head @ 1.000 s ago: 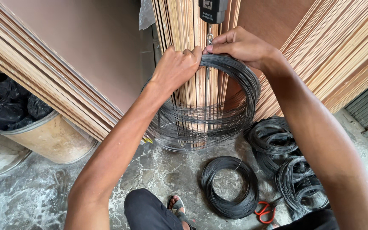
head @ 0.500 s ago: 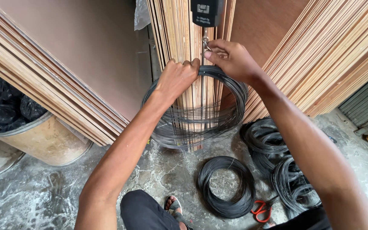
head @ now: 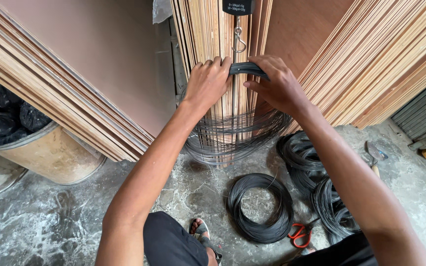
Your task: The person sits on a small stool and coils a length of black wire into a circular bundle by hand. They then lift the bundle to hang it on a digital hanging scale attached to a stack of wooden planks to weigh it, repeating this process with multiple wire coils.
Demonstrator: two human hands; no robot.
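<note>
The large coil of thin dark steel wire is gripped at its top by the left hand and right hand, just below the metal scale hook. If the hook is missed, loops could spring loose and drop onto the wire coils on the concrete floor.

dark wire coil, upright, loops splayed, top bunched just below metal hook
</note>
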